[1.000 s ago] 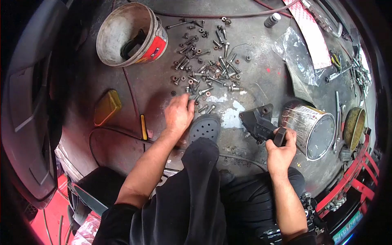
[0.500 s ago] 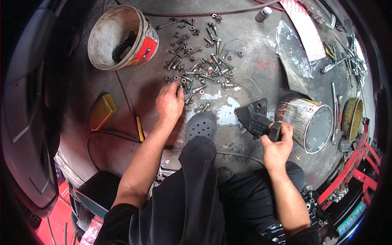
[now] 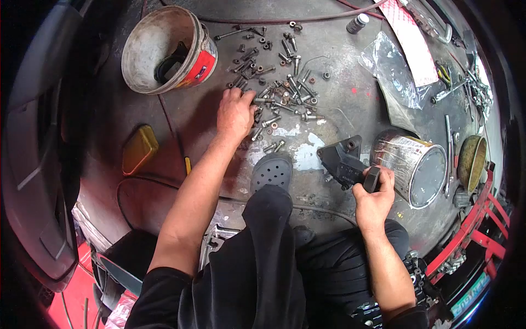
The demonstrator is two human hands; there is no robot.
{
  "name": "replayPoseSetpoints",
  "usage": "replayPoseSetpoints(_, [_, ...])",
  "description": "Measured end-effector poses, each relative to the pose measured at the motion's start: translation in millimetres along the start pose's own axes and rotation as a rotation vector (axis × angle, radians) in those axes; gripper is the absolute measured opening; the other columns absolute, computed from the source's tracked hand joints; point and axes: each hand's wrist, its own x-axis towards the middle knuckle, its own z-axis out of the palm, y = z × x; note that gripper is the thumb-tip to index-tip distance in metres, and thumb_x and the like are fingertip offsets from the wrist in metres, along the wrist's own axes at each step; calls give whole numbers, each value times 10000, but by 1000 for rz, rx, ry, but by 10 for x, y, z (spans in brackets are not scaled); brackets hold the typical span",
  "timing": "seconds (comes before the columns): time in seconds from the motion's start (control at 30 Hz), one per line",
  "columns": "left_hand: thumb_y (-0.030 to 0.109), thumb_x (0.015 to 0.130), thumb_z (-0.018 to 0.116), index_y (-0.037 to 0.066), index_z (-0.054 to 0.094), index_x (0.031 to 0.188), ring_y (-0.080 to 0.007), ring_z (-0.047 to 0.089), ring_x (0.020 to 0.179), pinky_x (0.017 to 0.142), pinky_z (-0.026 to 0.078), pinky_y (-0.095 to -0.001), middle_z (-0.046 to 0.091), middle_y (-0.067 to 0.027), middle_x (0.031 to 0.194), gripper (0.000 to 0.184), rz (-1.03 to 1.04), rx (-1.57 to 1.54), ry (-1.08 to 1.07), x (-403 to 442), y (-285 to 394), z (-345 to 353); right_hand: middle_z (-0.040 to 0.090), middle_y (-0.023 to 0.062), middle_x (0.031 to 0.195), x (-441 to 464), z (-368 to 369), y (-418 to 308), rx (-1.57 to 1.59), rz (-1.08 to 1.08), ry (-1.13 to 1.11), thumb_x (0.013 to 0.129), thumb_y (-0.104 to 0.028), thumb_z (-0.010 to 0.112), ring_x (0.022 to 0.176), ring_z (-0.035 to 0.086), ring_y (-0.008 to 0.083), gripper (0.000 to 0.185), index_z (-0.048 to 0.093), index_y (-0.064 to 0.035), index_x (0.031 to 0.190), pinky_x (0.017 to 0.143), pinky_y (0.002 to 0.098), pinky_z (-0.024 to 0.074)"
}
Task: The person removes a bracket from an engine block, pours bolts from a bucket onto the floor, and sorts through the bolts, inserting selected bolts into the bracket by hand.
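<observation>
Bolts and nuts (image 3: 293, 82) lie scattered in a loose pile on the floor. At the pile's near left edge is my left hand (image 3: 235, 114), palm down, its fingers apart and reaching among the bolts; the fingertips are partly hidden. My right hand (image 3: 374, 200) grips a black metal bracket (image 3: 346, 164) by its thick end. The bracket has raised lettering and a bolt hole at its far corner, and is held over the floor beside a paint-streaked can.
A dirty white bucket (image 3: 159, 49) stands at the back left, with a yellow container (image 3: 140, 151) nearer. The paint-streaked can (image 3: 408, 164) lies right of the bracket. Wrenches (image 3: 448, 153) and plastic sheeting (image 3: 392, 66) are farther right. A hose (image 3: 274, 19) crosses the back.
My left hand has moved forward and slightly right, deeper into the near left side of the bolts. My right hand keeps the bracket in nearly the same place.
</observation>
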Motion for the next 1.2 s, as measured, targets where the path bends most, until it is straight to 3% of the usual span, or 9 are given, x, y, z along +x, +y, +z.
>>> replayPoseSetpoints(0.3, [141, 777, 760, 30, 643, 1052, -386, 590, 1008, 883, 486, -459, 634, -192, 1036, 319, 94, -32, -44, 66, -68, -81, 529, 91, 1014, 27, -9, 4, -18, 15, 5, 631, 43, 646, 995, 549, 248, 277, 598, -5, 899, 936, 320, 433])
replayPoseSetpoints(0.4, [160, 781, 766, 15, 619, 1019, -361, 642, 958, 868, 511, -444, 669, -201, 987, 315, -206, -269, 5, -143, 192, -156, 531, 96, 1014, 32, -21, 9, -12, 9, 14, 627, 41, 647, 989, 553, 254, 276, 597, -2, 895, 933, 323, 436])
replayPoseSetpoints(0.47, [201, 792, 789, -14, 628, 1006, -324, 686, 825, 768, 536, -405, 695, -195, 906, 343, -396, -498, -9, -328, 381, -239, 532, 99, 1015, 35, -7, 5, -21, 6, 21, 625, 40, 647, 989, 555, 256, 273, 597, 1, 891, 930, 324, 439])
replayPoseSetpoints(0.5, [167, 828, 797, -48, 631, 986, -149, 635, 816, 754, 506, -309, 701, -109, 877, 315, -449, -555, -30, -410, 446, -213, 533, 100, 1016, 39, 4, 6, -17, 5, 17, 624, 37, 649, 992, 557, 257, 273, 602, 3, 891, 928, 321, 441])
replayPoseSetpoints(0.6, [112, 841, 788, -43, 632, 994, -114, 613, 809, 751, 502, -285, 692, -86, 881, 268, -506, -777, -146, -602, 811, -306, 542, 101, 1032, 29, -2, 5, -25, -6, 34, 619, 31, 661, 997, 565, 254, 299, 628, 8, 916, 917, 307, 451])
replayPoseSetpoints(0.77, [103, 817, 816, 2, 664, 985, -98, 624, 779, 708, 509, -276, 681, -28, 816, 249, -270, -846, -204, -726, 1341, -307, 543, 102, 1042, 13, 16, 5, -38, -48, 28, 622, 29, 671, 999, 568, 251, 318, 617, 18, 935, 907, 313, 459])
replayPoseSetpoints(0.9, [143, 796, 827, -12, 652, 956, -171, 661, 693, 648, 535, -322, 687, -116, 807, 283, -101, -756, -223, -591, 1555, -251, 537, 115, 1046, -31, 31, -50, -52, -67, 0, 620, 28, 681, 994, 572, 261, 355, 611, 23, 969, 902, 332, 469])
replayPoseSetpoints(1.13, [98, 798, 819, -20, 638, 955, -148, 648, 674, 607, 519, -309, 683, -93, 783, 267, -7, -746, -167, -598, 1605, -141, 523, 149, 1076, -146, 88, -127, -79, -204, -32, 634, 2, 716, 1007, 554, 323, 392, 609, 4, 1011, 884, 400, 481])
replayPoseSetpoints(1.2, [50, 813, 798, -24, 596, 1012, -124, 623, 641, 562, 492, -284, 674, -68, 764, 294, -387, -1102, -345, -556, 1560, -101, 526, 164, 1121, -182, 81, -176, -149, -332, -173, 648, -46, 759, 1047, 535, 351, 435, 616, -14, 1057, 912, 430, 469])
